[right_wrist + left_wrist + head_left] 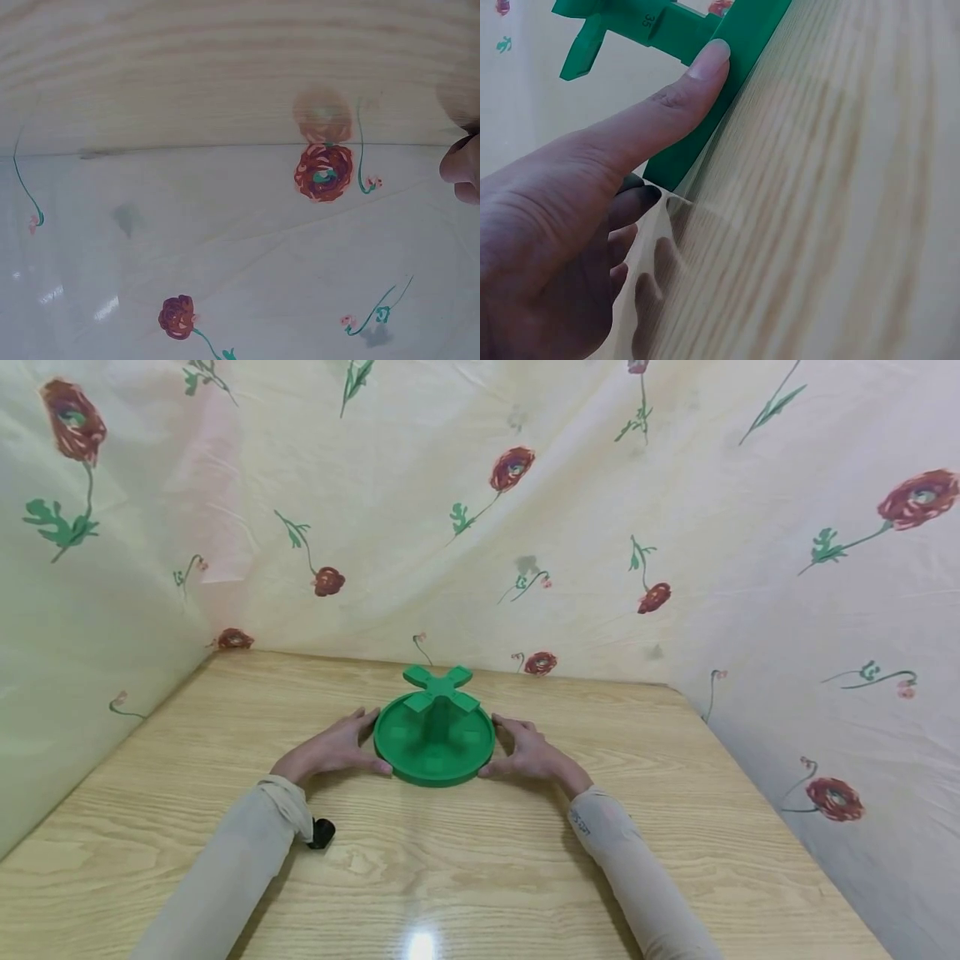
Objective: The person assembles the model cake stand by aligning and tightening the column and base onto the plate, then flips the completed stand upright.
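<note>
A green round tray (397,743) stands on the wooden table, with a central post and a cross-shaped top (440,685). My left hand (337,750) grips the tray's left rim, thumb at the front and fingers round the far side. Opposite it, my right hand (528,753) holds the right rim in the same way. The left wrist view shows the left thumb (682,94) against the tray's side wall (739,60), near the post (649,22) marked 35. Only a few right fingertips (461,169) enter the right wrist view, where the tray is out of sight.
The table (480,868) has pale wood grain and reflects a bright light near its front. Flower-printed cloth (420,527) hangs behind it and along both sides. A small black object (322,833) sits at the left sleeve's cuff.
</note>
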`<state>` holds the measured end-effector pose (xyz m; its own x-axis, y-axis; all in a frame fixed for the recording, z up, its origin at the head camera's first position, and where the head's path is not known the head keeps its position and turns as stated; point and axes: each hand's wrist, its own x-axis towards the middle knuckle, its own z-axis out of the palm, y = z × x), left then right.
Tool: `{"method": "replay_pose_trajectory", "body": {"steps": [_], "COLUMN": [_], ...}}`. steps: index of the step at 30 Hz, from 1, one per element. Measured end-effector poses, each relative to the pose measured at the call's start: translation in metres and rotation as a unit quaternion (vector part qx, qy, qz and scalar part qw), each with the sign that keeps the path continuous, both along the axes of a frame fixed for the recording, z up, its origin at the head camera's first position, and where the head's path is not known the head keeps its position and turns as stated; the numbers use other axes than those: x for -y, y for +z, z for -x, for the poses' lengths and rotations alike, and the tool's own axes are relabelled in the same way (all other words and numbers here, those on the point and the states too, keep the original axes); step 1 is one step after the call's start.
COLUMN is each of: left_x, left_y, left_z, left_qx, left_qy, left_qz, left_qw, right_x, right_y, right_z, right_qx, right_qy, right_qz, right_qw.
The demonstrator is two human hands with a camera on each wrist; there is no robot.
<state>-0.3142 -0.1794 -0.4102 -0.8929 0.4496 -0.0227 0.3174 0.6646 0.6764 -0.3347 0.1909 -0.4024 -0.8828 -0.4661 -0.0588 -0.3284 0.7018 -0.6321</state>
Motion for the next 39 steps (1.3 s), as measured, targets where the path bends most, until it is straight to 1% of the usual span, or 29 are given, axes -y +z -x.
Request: {"method": "replay_pose_trajectory", "body": {"steps": [5, 9, 15, 18, 26, 28, 30, 33, 35, 36, 39], "left_x": [0.0, 0.0, -0.001, -0.002, 0.0, 0.0, 0.0, -0.001, -0.003, -0.004, -0.008], "left_y": [0.0, 0.001, 0.003, 0.004, 0.0, 0.0, 0.001, 0.004, 0.007, 0.008, 0.015], "left_z": [0.001, 0.002, 0.002, 0.001, -0.002, -0.002, -0.002, -0.002, -0.003, -0.004, -0.006], "left_qx": [-0.001, -0.001, 0.006, 0.0, -0.006, -0.008, 0.001, 0.02, 0.03, 0.033, 0.043], "left_qy": [-0.003, -0.009, -0.007, -0.011, 0.007, 0.004, 0.006, 0.006, 0.009, 0.014, 0.033], "left_qz": [0.01, 0.005, -0.003, -0.008, -0.027, -0.035, -0.057, -0.113, -0.154, -0.168, -0.191], "left_qw": [0.9999, 0.9999, 1.0, 0.9999, 0.9996, 0.9994, 0.9984, 0.9933, 0.9876, 0.9852, 0.9801], "right_x": [0.002, 0.002, 0.002, 0.003, 0.005, 0.004, 0.002, -0.002, -0.003, -0.004, -0.001], "right_y": [0.0, 0.001, 0.003, 0.003, 0.002, 0.002, 0.004, 0.009, 0.014, 0.017, 0.024], "right_z": [0.001, 0.001, 0.002, 0.001, -0.001, -0.001, -0.002, -0.004, -0.007, -0.007, -0.009], "right_qx": [0.001, 0.001, 0.002, 0.0, 0.002, 0.006, 0.023, 0.056, 0.066, 0.067, 0.07], "right_qy": [0.007, 0.012, 0.014, 0.012, 0.015, 0.025, 0.03, 0.032, 0.017, 0.01, -0.017], "right_qz": [-0.01, -0.017, -0.019, -0.017, 0.005, 0.029, 0.061, 0.127, 0.157, 0.172, 0.213], "right_qw": [0.9999, 0.9998, 0.9997, 0.9998, 0.9999, 0.9993, 0.9974, 0.9897, 0.9852, 0.9828, 0.9744]}}
